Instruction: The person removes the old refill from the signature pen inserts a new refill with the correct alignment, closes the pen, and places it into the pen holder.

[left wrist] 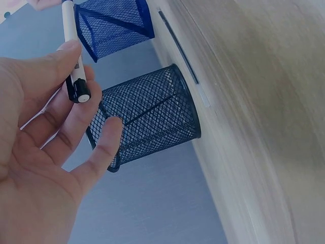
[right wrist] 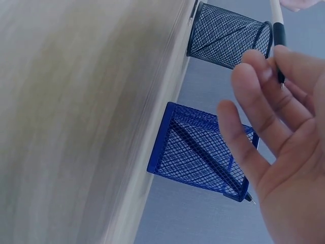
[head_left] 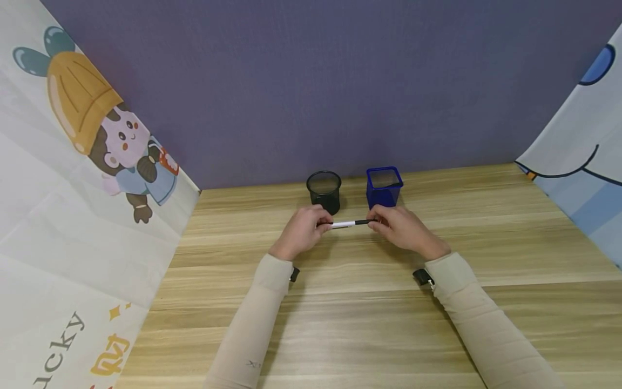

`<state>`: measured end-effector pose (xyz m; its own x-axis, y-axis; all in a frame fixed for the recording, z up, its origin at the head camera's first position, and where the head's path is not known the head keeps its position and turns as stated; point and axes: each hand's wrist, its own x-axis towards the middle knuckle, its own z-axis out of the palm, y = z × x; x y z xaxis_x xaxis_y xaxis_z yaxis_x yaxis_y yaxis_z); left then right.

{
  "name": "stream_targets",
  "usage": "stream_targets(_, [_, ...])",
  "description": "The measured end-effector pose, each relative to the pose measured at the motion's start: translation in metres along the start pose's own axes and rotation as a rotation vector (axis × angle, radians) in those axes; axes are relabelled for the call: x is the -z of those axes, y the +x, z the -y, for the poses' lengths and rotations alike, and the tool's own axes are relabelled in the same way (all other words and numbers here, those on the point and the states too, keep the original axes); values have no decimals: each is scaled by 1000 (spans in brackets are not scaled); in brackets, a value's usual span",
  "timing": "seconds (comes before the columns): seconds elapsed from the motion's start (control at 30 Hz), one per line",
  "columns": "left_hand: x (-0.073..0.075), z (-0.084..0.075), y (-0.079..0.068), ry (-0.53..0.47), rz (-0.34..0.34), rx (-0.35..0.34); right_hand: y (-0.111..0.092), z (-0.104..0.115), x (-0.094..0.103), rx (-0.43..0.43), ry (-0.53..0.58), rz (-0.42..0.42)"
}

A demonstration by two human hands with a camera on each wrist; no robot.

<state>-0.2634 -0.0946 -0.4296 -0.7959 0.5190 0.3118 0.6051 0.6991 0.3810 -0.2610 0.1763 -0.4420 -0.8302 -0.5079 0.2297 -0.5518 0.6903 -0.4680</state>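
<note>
A white pen (head_left: 344, 224) with a black grip and black end is stretched level between my two hands. My left hand (head_left: 305, 229) pinches its black clip end between thumb and fingers. My right hand (head_left: 399, 227) pinches the black grip, and the metal tip (right wrist: 282, 86) pokes out past the fingers. Just behind the left hand stands a round black mesh pen holder (head_left: 324, 195). A square blue mesh pen holder (head_left: 383, 189) stands behind the right hand; inside it leans a dark pen (right wrist: 203, 150) with its tip over the rim.
A thin dark strip with a pale end (left wrist: 177, 46) lies on the wooden table (head_left: 350, 335) close by the holders. Behind the table rises a purple-grey panel (head_left: 311, 92). Printed white sheets (head_left: 160, 248) hang at the left and right.
</note>
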Motion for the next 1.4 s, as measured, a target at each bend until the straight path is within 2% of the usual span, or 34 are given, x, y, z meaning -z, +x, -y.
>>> stream_targets(0.5, [1, 0, -1, 7, -3, -10, 0, 0, 0, 60, -7, -15])
stream_targets(1.03, [1, -1, -1, 7, -1, -16, 0, -2, -2, 70, -57, -12])
stream_targets(1.4, [0, -1, -1, 0, -20, -28, 0, -3, -3, 62, -37, -13])
